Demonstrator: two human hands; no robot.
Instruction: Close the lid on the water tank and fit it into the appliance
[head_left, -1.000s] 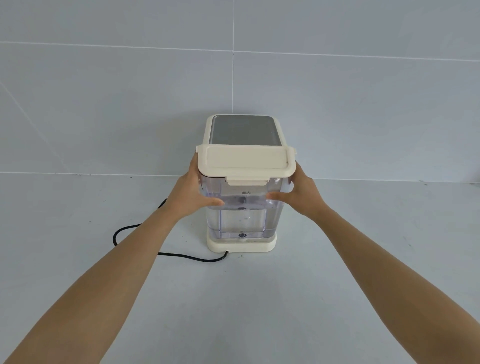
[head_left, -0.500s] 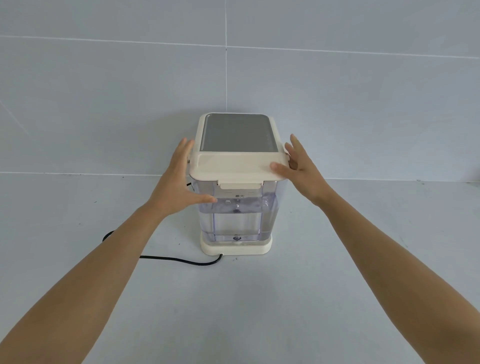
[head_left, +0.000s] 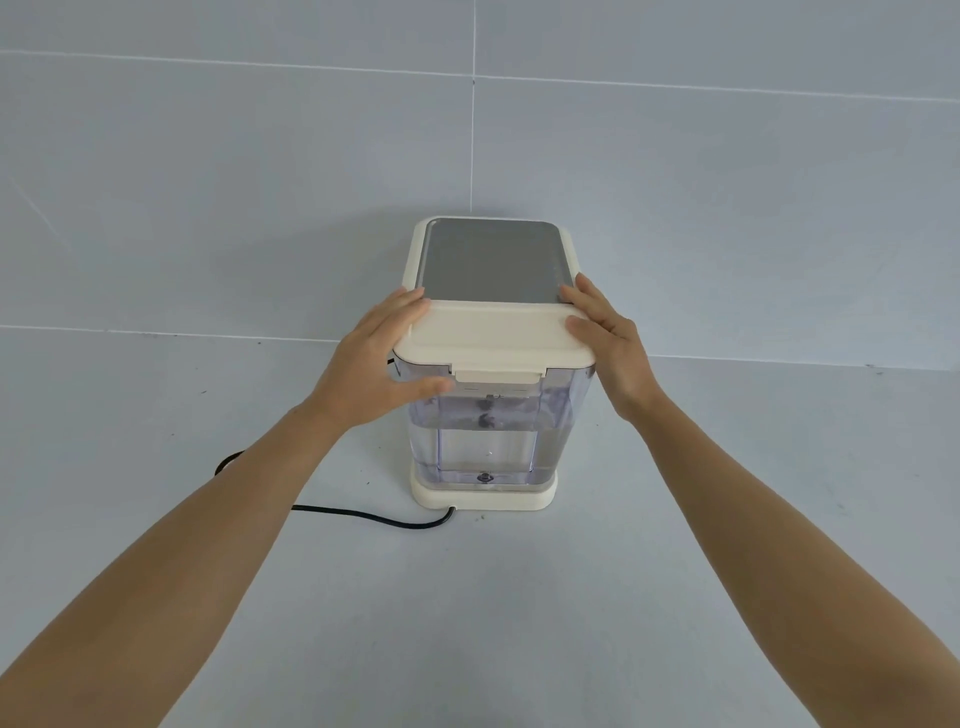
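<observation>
The clear water tank (head_left: 488, 441) stands upright on the cream base (head_left: 483, 500) of the appliance (head_left: 491, 260), against its front. Its cream lid (head_left: 493, 332) lies flat and closed on top, level with the appliance's grey top panel. Water fills the tank's lower part. My left hand (head_left: 369, 364) clasps the lid's left corner, fingers on top and thumb across the tank's front. My right hand (head_left: 618, 348) presses on the lid's right edge, thumb on the lid and fingers straight along the side.
A black power cord (head_left: 363, 517) runs from the front of the base to the left across the grey surface and loops behind my left forearm. A tiled grey wall rises close behind the appliance.
The tank has gone from held slightly forward to seated against the appliance. Both hands let go of the tank's sides, rose, and now rest on the lid's edges.
</observation>
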